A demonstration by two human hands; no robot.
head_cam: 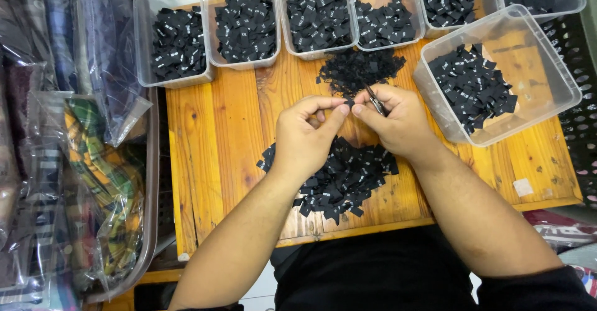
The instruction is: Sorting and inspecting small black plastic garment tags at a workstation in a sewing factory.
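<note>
The left hand [309,138] and right hand [395,119] both pinch one black label [349,103], the right also gripping snips [375,101], above the pile [339,177] at the surface's [214,143] 6 o'clock; cutting cleanly probably wants it taut.

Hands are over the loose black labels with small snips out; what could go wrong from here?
1. The right hand holds small metal snips close to the left hand fingertips pinching a small black fabric label; a nick looks possible.
2. The loose pile of black labels under the wrists could be swept off the wooden table.
</note>
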